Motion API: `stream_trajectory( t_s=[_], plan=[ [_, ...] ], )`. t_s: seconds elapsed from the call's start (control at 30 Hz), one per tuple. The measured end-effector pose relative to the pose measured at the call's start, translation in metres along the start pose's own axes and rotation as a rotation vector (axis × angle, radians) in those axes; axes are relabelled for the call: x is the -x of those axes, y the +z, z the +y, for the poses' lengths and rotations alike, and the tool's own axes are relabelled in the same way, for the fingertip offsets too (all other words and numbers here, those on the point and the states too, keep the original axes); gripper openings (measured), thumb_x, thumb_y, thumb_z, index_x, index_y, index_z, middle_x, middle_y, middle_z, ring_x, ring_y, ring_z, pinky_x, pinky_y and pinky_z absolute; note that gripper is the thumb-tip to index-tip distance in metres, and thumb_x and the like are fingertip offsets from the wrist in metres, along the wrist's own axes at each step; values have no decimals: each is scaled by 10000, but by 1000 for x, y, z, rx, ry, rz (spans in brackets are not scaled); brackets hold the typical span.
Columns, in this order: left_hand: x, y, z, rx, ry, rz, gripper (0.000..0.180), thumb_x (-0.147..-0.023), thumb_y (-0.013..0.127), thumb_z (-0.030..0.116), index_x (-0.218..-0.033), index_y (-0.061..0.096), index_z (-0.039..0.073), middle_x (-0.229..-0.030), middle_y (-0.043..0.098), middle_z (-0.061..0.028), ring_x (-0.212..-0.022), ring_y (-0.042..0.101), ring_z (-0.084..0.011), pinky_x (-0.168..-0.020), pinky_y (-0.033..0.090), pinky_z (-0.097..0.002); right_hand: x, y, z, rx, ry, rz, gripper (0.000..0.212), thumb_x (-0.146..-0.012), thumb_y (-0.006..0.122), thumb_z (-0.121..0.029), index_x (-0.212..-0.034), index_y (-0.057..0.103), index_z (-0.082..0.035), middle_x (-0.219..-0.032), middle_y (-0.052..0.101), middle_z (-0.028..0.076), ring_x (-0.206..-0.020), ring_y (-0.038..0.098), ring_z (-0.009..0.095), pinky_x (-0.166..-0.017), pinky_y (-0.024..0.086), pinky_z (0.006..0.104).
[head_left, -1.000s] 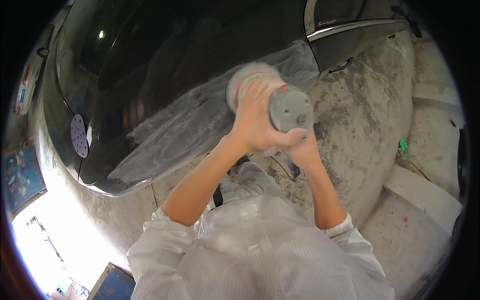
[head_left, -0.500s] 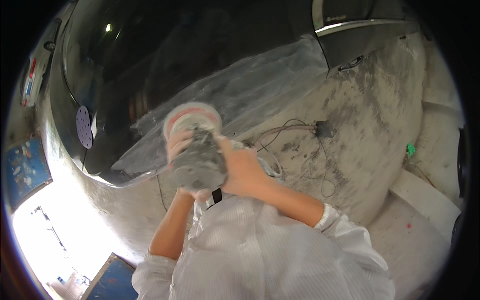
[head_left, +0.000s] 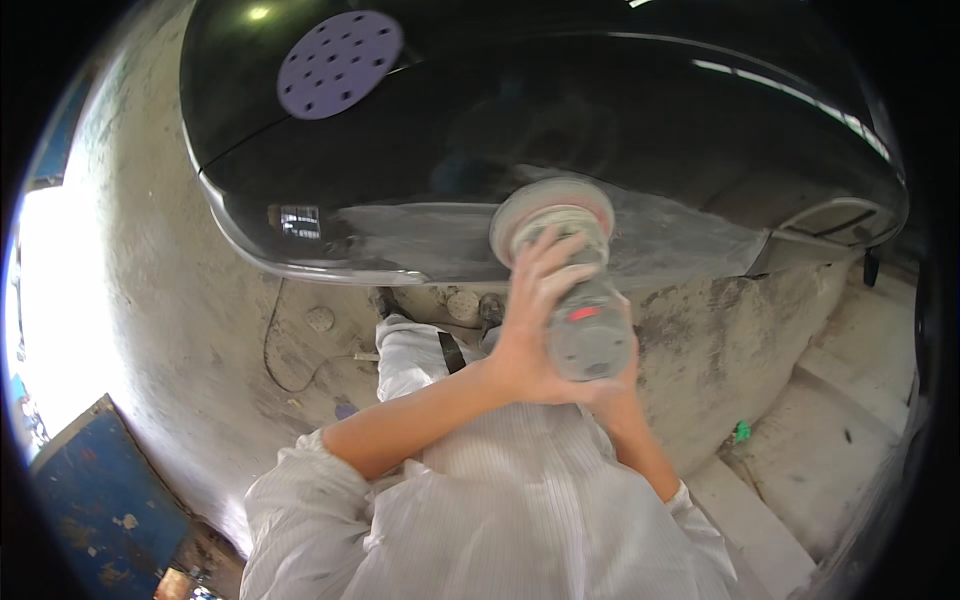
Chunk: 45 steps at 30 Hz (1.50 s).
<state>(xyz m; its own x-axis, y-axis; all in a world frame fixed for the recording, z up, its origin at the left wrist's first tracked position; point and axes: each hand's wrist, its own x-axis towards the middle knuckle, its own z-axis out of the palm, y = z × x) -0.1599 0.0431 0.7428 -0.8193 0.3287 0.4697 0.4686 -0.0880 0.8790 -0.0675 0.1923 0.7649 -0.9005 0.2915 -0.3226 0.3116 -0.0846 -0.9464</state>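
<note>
Both hands are closed on a grey power sander (head_left: pixel 590 335), which stands out in front of the white-coated person. The left hand (head_left: pixel 530 335) wraps the sander's neck from the left, fingers bent and lying across it just behind the pad. The right hand (head_left: pixel 622 395) curves round the right and rear of the body; most of its fingers are hidden behind the tool. The sander lies between the two palms, tilted, its rear end toward the coat (head_left: pixel 500 520) and its round pad (head_left: pixel 553 200) away from it. The pad is blurred and sits over a dull, scuffed grey patch (head_left: pixel 680 235) along the lower edge of a black car (head_left: pixel 480 120); I cannot tell how firmly it meets the surface. A purple disc (head_left: pixel 340 65) with dark holes lies on the car toward its left end, well apart from the hands. Below the car's lower edge, a thin cable (head_left: pixel 268 345) curves over the stained floor (head_left: pixel 170 300), and a green scrap (head_left: pixel 741 432) lies off to the right.
</note>
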Motion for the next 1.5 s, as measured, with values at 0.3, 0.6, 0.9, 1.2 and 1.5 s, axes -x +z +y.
stream_trajectory(
  t_s=[0.3,0.6,0.9,1.2,1.5],
  plan=[
    [64,-216,-31,293,67,501,1185,-656,974,642,-1565,506,43,-1662,447,-295,-1594,370,-522,-1272,323,-675,-24,242,-80,1114,-265,-574,1278,-741,967,-200,-1722,196,73,-1134,761,281,-981,768,496,-863,622,513],
    [64,-161,-30,243,128,504,1085,-671,953,574,-1511,574,2,-1606,507,-289,-1544,445,-491,-1226,381,-636,-18,157,-48,1016,-19,-592,848,-831,912,-190,-1537,485,3,-1334,765,262,-1222,759,444,-1017,618,479],
    [63,-120,-37,272,193,683,1057,-688,964,557,-1515,575,25,-1603,533,-245,-1605,373,-500,-1293,263,-656,-18,138,-48,973,-342,-560,857,-801,958,-177,-1528,547,15,-1261,809,195,-1157,809,316,-970,636,426],
    [77,-89,-35,401,200,840,1037,-670,966,539,-1512,576,76,-1615,507,-228,-1606,343,-521,-1283,218,-712,-10,129,-37,973,-286,-464,870,-802,966,-236,-1532,572,23,-1269,820,184,-1156,817,299,-962,643,432],
    [85,-95,-62,441,271,990,1099,-635,971,588,-1510,572,56,-1620,505,-267,-1581,364,-545,-1275,242,-703,-15,138,-53,1204,-151,-502,880,-799,974,-221,-1543,577,31,-1297,814,184,-1200,799,274,-1001,620,411]
  ],
)
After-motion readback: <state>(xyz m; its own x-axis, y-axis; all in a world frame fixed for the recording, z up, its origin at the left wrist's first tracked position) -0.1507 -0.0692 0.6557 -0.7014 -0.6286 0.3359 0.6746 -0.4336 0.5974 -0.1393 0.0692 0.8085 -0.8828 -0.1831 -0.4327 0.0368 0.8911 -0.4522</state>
